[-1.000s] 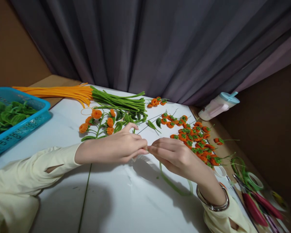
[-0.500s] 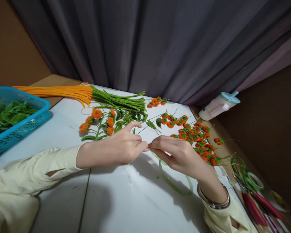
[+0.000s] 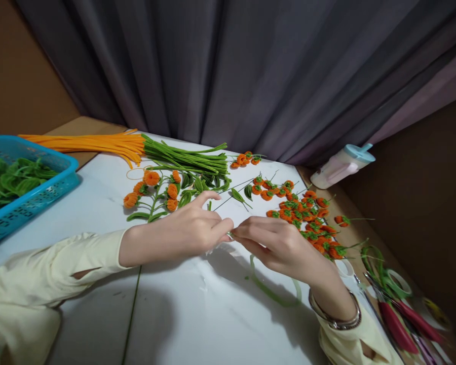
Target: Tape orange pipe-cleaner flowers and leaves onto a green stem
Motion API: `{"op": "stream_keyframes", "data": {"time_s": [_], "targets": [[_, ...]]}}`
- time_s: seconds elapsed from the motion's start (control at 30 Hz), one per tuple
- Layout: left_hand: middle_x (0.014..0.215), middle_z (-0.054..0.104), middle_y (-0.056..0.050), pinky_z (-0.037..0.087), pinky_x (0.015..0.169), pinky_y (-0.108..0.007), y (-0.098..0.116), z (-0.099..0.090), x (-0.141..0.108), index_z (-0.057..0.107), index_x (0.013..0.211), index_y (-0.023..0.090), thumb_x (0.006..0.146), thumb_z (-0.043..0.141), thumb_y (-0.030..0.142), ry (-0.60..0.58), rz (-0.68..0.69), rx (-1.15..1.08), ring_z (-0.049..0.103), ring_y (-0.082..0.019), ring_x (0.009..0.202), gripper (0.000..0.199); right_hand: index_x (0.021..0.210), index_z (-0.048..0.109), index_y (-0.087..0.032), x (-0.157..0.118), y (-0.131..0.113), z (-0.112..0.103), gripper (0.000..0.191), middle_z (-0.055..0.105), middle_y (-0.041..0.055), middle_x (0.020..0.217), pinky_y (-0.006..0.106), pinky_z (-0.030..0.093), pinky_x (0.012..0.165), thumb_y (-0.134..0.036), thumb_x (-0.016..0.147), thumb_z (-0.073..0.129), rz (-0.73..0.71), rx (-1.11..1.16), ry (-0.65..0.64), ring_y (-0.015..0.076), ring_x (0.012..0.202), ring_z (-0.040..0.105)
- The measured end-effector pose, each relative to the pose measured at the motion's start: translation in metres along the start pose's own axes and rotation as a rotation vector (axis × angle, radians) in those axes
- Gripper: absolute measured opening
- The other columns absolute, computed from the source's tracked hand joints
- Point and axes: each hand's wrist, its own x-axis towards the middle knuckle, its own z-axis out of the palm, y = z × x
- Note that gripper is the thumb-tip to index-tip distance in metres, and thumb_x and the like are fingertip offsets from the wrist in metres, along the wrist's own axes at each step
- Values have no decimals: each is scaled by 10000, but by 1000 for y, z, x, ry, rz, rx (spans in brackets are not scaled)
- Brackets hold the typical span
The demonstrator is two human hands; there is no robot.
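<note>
Left hand: thumb and bent fingers of the left hand (image 3: 197, 225) pinch a small pale-green piece (image 3: 230, 234), the index finger raised, perhaps to keep it out of the way.
Right hand: fingertips of the right hand (image 3: 279, 241) are pressed together on the same piece, likely so that each side steadies the other; its exact shape is hidden by the fingers.
Pinched piece: above the middle of the tabletop (image 3: 213, 319), well in from every edge, where both hands meet easily.
Green strip: a thin green strip (image 3: 277, 298) curves below the right hand; whether it joins the piece, I cannot tell.
Flower spray: the orange flower spray (image 3: 152, 197) lies beyond the left forearm, fanned out, perhaps to spare its blooms.
Far edge: green stems (image 3: 190, 159) lie bundled alongside it, orange strips (image 3: 87, 144) crossing the far left corner.
Right edge: orange flower heads (image 3: 300, 213) cluster near it, probably for right-hand reach.
Left edge: a blue basket (image 3: 61, 177) overlaps it, keeping leaves (image 3: 19, 177) together.
</note>
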Motion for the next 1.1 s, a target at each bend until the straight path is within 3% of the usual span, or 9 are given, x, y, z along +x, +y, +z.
{"op": "stream_keyframes", "data": {"time_s": [0.17,0.33,0.5,0.6,0.83,1.0,1.1], "targets": [[573,554,26,359,1025,-443,2,0,-2,531,814,150,959,315,84,-8,5,25,453,-112,499,268,958,597,-147,1,2,-1,146,672,72,822,269,498,668,-99,942,460,17,88,29,160,764,625],[568,552,29,349,1038,-442,0,-2,-2,517,820,159,951,328,92,-24,-7,-45,463,-117,489,239,1001,590,-161,-2,4,0,233,674,83,883,277,506,689,-23,909,426,2,81,-8,167,804,627],[613,592,35,350,1016,-402,-4,-8,2,473,868,167,974,325,157,-134,-29,-319,480,-114,509,182,987,586,-160,-2,0,0,235,661,73,796,265,490,628,-41,912,397,44,1,-1,160,718,614],[658,622,46,332,1030,-391,-7,-7,2,454,877,180,981,312,156,-130,-34,-444,489,-105,532,178,918,598,-158,-1,-2,-1,282,652,70,753,268,479,623,-6,894,362,10,-36,4,162,713,611],[570,544,30,333,1027,-451,-3,0,0,532,810,143,1004,336,305,-15,-28,-109,439,-111,509,319,909,610,-170,-2,2,-2,281,662,66,762,285,485,652,-23,907,371,-21,-50,54,164,737,619],[541,525,33,319,1053,-451,-1,0,0,545,768,148,967,317,102,-13,22,40,412,-110,482,307,890,609,-163,0,3,-1,241,661,70,758,293,487,667,-56,929,396,-19,-69,74,171,755,621],[563,555,22,317,1053,-461,-4,-1,0,530,767,156,959,307,89,-49,42,-21,441,-116,491,302,869,606,-163,2,1,0,279,655,73,753,296,486,664,-47,934,361,-18,-91,61,173,762,619]]}}
